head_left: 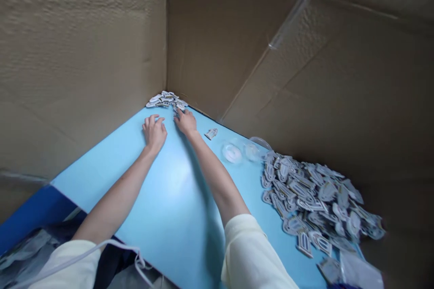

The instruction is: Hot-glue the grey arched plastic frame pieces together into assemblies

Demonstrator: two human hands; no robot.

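Note:
My left hand (155, 133) hovers over or rests on the light blue table (162, 189), fingers spread and slightly bent, with nothing in them. Just beyond it in the far corner lies a small heap of flat grey-white cut-out pieces (166, 98). My right hand (186, 122) reaches to the near right edge of this heap. Its thumb and fingers close around a cut-out piece, partly hidden by the fingertips. A single loose cut-out piece (211, 133) lies on the table to the right of my right hand.
A large pile of similar pieces (312, 198) covers the table's right side. Between it and my right arm stand clear round containers (232, 152). Brown cardboard walls (217, 40) rise along the far edges. A white cord (115, 243) crosses near my left sleeve. A clear plastic bag (359, 271) lies at lower right.

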